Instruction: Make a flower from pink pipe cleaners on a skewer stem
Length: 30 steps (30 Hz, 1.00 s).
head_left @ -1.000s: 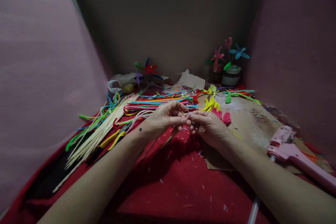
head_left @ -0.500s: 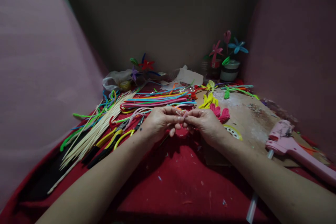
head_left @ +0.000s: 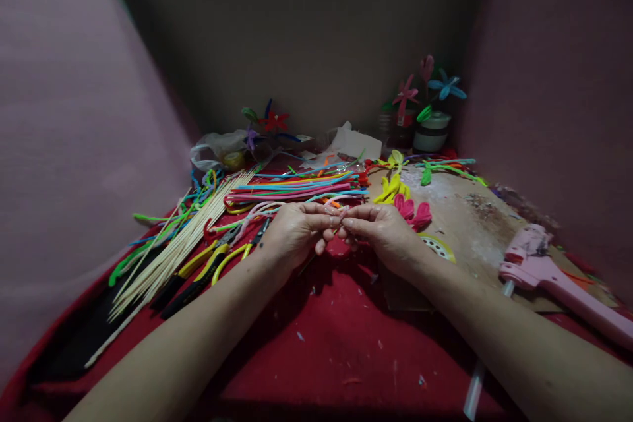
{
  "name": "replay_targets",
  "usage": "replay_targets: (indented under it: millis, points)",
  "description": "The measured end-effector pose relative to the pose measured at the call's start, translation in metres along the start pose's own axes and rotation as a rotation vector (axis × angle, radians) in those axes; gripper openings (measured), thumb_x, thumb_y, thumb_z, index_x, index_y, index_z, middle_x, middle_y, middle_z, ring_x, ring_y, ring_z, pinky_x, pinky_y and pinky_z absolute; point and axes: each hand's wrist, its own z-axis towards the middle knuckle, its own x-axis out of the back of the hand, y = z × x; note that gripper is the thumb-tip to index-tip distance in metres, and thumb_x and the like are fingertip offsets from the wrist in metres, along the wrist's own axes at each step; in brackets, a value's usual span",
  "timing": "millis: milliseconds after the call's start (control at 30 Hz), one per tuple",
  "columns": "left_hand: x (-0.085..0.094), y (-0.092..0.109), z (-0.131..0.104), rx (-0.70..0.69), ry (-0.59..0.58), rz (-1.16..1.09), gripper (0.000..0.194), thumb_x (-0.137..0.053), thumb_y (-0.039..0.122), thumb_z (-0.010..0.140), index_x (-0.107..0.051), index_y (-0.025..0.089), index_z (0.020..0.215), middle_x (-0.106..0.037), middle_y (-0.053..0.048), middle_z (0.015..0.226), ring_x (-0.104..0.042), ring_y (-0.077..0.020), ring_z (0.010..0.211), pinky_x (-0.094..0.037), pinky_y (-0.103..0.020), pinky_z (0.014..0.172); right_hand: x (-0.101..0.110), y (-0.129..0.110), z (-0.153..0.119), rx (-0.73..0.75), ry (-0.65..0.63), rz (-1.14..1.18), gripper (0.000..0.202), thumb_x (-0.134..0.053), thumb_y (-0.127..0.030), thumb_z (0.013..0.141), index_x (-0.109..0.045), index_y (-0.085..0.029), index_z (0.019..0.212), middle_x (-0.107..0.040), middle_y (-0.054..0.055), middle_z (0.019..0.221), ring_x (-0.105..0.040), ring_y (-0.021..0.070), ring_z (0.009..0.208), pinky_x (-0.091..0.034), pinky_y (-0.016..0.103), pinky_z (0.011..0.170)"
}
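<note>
My left hand (head_left: 301, 227) and my right hand (head_left: 378, 227) meet fingertip to fingertip over the red cloth (head_left: 341, 343). Between their pinched thumbs and forefingers is a small pink pipe cleaner (head_left: 343, 213), mostly covered by the fingers. A thin dark stem (head_left: 307, 265) slants out below my left hand; whether it joins the pink piece is hidden. Just behind the hands lies a bundle of coloured pipe cleaners (head_left: 297, 191). Beside my right hand are bright pink pipe-cleaner petals (head_left: 419, 214) and a yellow-rimmed spool (head_left: 438, 247).
Bamboo skewers (head_left: 182, 250) and yellow-and-black pliers (head_left: 198, 277) lie at left. To the right, a pink glue gun (head_left: 539, 270) with a clear glue stick rests partly on cardboard (head_left: 475, 231). Yellow petals (head_left: 393, 189), a potted pipe-cleaner flower (head_left: 432, 132) and a plastic bag (head_left: 217, 148) stand farther back.
The fingertips have shifted slightly around the pink pipe cleaner, and the thumbs sit a little closer together. The whole view has moved very slightly; other things lie as before.
</note>
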Motion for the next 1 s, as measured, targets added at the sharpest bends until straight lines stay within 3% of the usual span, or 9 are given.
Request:
replay_targets:
  millis: [167,300,767,1000]
  points:
    - [-0.002,0.0,-0.003,-0.065,0.022,0.06,0.011,-0.069,0.013,0.059,-0.063,0.009,0.068,-0.058,-0.001,0.051,-0.049,-0.0071,0.039,-0.036,-0.016,0.031,-0.003,-0.001,-0.001,-0.133,0.063,0.042,0.014,-0.066,-0.024,0.061,-0.061,-0.013,0.068,-0.062,0.001,0.058,-0.048,0.0071,0.042,-0.037,0.022,0.043]
    - [-0.006,0.001,-0.005,-0.089,0.04,0.123,0.013,-0.069,0.016,0.061,-0.063,0.01,0.07,-0.059,0.0,0.052,-0.048,-0.0071,0.038,-0.036,-0.017,0.03,-0.002,0.002,0.0,-0.142,0.091,0.049,0.013,-0.065,-0.023,0.062,-0.06,-0.014,0.069,-0.062,0.001,0.056,-0.049,0.0076,0.041,-0.035,0.021,0.04]
    - [0.006,-0.01,0.006,0.034,-0.17,-0.125,0.013,-0.068,0.011,0.063,-0.062,0.006,0.074,-0.063,-0.007,0.062,-0.054,-0.0082,0.047,-0.038,-0.014,0.035,0.001,0.008,0.001,-0.078,0.076,0.033,0.011,-0.064,-0.024,0.065,-0.06,-0.014,0.063,-0.061,0.001,0.057,-0.049,0.0066,0.043,-0.037,0.02,0.043]
    - [0.001,-0.01,0.003,-0.001,-0.083,-0.068,0.015,-0.067,0.011,0.063,-0.061,0.007,0.075,-0.063,-0.006,0.062,-0.053,-0.0084,0.046,-0.037,-0.015,0.034,0.001,0.008,0.001,-0.084,0.084,0.032,0.01,-0.064,-0.022,0.065,-0.059,-0.013,0.064,-0.062,0.002,0.058,-0.05,0.0072,0.043,-0.037,0.021,0.042]
